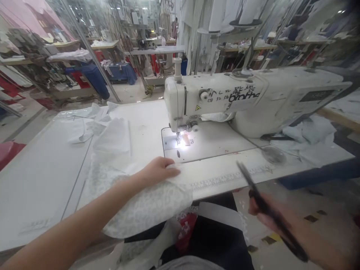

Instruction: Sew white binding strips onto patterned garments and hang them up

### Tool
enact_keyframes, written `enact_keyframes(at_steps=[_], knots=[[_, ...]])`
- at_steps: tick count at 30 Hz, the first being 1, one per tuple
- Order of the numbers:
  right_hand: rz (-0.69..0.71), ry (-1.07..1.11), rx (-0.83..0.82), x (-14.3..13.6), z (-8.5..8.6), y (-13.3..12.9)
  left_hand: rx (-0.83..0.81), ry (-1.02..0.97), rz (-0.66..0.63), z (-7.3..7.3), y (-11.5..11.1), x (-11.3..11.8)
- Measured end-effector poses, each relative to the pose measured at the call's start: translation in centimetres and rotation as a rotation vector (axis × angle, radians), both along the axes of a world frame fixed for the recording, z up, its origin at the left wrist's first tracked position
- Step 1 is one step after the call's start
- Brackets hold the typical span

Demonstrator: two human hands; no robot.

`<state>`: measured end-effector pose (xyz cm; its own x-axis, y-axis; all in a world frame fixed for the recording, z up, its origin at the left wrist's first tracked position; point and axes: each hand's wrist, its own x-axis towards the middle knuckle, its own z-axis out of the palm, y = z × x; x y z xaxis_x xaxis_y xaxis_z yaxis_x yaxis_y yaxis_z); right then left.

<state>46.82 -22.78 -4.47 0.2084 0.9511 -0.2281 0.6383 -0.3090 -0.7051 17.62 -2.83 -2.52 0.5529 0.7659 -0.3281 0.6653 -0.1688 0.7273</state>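
Note:
A white sewing machine (213, 97) stands on the white table (146, 120), its lamp lighting the needle area. My left hand (163, 170) lies on a pale patterned cloth (152, 200) at the table's front edge, thumb and fingers closed on it. The cloth hangs over the edge towards my lap. At the right, my right hand (270, 213) is wrapped round a pair of dark-handled scissors (274, 215), blurred by motion. The blades point up and left, over the table's front edge, to the right of the printed ruler strip (216, 182).
More pale cloth (112, 137) lies on the table's left part. A crumpled cloth (309, 135) and a round dish-like object (273, 154) are at the right end. Thread cones (216, 17) stand above the machine. Other sewing stations fill the background.

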Motion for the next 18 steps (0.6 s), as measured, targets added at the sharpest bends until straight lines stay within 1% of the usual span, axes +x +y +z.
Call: enact_keyframes(at_steps=[1,3,6,9,12,15,18], knots=[[0.062,0.072,-0.027,-1.2,-0.5,-1.4,-0.090,-0.069,-0.006,0.2,-1.3,-0.2],[0.168,0.193,-0.061,-3.3,-1.5,-3.0,-0.172,-0.161,-0.010,0.9,-3.5,-0.4],[0.219,0.196,-0.045,-5.4,-2.5,-3.5,-0.192,-0.235,-0.011,1.9,-5.9,-0.5],[0.259,0.144,-0.003,-6.6,-2.3,-2.9,-0.227,-0.223,0.029,2.4,-7.8,-0.7],[0.287,0.108,0.014,-7.4,-1.6,-2.4,-0.302,-0.213,0.091,2.5,-9.5,-0.8],[0.326,0.120,0.044,-8.0,-1.2,-2.2,-0.360,-0.279,0.148,2.1,-10.9,-1.0],[0.368,0.132,0.073,-8.6,-1.1,-2.2,-0.374,-0.311,0.166,1.4,-11.7,-1.0]])
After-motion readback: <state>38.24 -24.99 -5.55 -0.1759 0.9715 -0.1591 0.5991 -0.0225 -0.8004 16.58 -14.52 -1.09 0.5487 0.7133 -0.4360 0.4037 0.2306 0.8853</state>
